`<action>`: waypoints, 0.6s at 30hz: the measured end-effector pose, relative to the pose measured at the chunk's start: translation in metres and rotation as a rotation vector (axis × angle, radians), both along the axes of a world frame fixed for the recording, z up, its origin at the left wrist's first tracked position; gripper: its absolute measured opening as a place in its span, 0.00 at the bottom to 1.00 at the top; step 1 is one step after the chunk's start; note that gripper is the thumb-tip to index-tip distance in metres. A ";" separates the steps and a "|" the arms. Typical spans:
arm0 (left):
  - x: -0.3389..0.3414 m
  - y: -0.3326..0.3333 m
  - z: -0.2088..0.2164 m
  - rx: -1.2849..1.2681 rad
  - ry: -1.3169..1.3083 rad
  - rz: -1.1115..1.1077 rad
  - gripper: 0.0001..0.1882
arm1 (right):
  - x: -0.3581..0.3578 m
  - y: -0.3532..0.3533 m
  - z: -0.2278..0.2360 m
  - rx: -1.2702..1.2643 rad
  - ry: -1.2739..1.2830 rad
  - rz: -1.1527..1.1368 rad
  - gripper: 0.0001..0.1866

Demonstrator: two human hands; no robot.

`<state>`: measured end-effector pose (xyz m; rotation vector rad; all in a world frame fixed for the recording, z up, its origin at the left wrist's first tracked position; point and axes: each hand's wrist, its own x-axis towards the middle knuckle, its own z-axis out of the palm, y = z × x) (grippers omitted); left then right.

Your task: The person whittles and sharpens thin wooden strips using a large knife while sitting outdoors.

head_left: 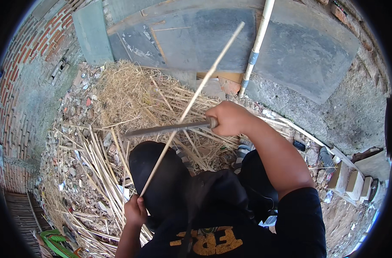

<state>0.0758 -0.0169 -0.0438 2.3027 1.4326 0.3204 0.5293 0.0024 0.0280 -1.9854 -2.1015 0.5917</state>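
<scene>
A long pale stick (195, 95), which looks like bamboo or cane, slants from the lower left up toward the wall. My left hand (135, 210) is closed around its lower end, beside my left knee. In my right hand (228, 119), fingers wrapped around the handle, is a machete (168, 128) with a long dark blade pointing left. The blade crosses the stick around its middle; whether they touch I cannot tell for certain. Beneath them lies a heap of dry straw-like shavings (129, 96).
Many pale sticks (102, 165) lie to my left over rubble (75, 116). Dark panels (204, 38) lean at the far wall, with a white pipe (261, 36) before them. A brick wall (32, 86) rises at left. Block-like pieces (355, 185) stand at right.
</scene>
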 end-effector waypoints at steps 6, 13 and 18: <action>0.002 -0.008 -0.003 -0.014 0.039 0.057 0.20 | -0.004 0.006 0.004 0.064 0.033 -0.059 0.11; 0.008 -0.006 -0.009 0.131 0.080 0.043 0.17 | 0.000 0.017 -0.004 0.035 -0.022 -0.065 0.12; -0.001 -0.010 -0.007 0.131 0.074 0.039 0.17 | -0.020 0.003 0.015 0.075 -0.063 -0.075 0.12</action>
